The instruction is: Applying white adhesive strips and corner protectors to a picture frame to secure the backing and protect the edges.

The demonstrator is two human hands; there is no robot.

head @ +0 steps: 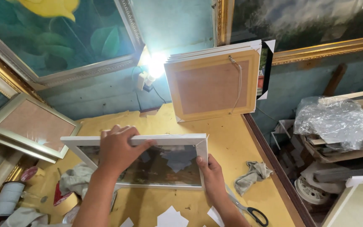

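- The white picture frame (164, 139) under the left hand (116, 149) and right hand (210, 174) has smooth, painted-looking moulding with a soft sheen; its glass pane is glossy and mirrors the room.
- The surface (227, 138) is covered in matt yellow paper, creased and torn at the edges.
- The leaning stack of frames (213, 86) shows dull brown board backs, pale wood-look borders and a thin hanging cord.
- The grey rag (252, 175) is soft, rumpled cloth.
- The scissors (250, 212) have bright metal blades and black plastic handles.
- The wrapped bundle (336, 122) is under crinkled, shiny clear plastic film.
- The gilded frames (328, 49) on the wall look ornate and glossy.
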